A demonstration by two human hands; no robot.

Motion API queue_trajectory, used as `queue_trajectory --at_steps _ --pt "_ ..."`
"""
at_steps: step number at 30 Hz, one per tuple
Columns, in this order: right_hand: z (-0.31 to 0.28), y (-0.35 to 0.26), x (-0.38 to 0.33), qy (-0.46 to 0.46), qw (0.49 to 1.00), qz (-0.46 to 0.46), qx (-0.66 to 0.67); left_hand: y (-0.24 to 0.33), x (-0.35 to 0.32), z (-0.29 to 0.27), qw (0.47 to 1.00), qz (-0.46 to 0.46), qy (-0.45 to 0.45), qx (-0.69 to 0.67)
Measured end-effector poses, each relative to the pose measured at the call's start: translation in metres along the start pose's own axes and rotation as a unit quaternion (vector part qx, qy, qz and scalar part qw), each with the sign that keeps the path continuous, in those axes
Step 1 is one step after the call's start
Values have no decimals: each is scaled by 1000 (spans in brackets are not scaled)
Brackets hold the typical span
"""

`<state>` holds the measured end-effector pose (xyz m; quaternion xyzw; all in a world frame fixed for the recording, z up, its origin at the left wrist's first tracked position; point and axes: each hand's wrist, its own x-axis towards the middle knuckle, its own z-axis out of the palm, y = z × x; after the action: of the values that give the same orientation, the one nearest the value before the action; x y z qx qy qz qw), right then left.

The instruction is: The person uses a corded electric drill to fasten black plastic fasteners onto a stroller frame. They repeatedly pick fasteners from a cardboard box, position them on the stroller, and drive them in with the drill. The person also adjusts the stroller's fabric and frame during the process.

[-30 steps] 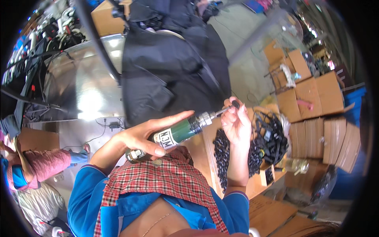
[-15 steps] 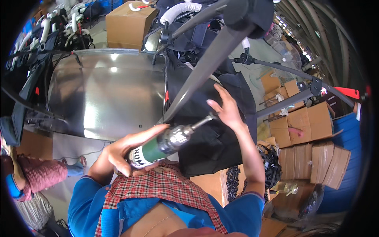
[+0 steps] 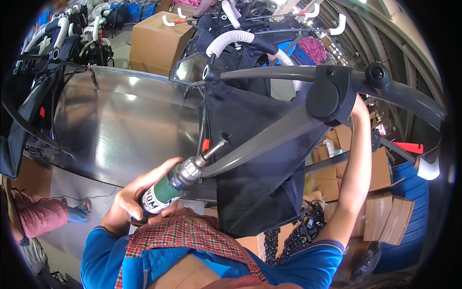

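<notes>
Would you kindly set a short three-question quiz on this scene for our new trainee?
1. True or false: the left hand grips the green-bodied powered screwdriver.
2. The screwdriver's metal bit points at: A) the brown cardboard box; B) the black fabric on the grey curved stroller frame; C) the shiny steel table.
3. Fill in: the right hand reaches up to the black plastic ____ on the frame.

Key: 1 true; 2 B; 3 joint.

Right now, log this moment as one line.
left hand: holds green power screwdriver | bit: on stroller frame | right hand: behind frame joint
</notes>
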<state>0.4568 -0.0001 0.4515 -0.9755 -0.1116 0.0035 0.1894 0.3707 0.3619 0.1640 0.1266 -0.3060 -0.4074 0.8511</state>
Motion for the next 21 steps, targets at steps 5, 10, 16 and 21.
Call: queue_trajectory --at_steps 5,10,16,21 --pt "64 -1 14 234 922 -280 129 -3 10 -5 998 12 -16 -54" --pt "142 -20 -17 406 846 -231 256 -1 9 -4 998 35 11 -58" --pt "108 -17 -2 424 854 -284 97 -5 22 -2 997 49 2 -60" --pt "83 -37 17 149 868 -404 248 -5 22 -5 998 55 -7 -23"
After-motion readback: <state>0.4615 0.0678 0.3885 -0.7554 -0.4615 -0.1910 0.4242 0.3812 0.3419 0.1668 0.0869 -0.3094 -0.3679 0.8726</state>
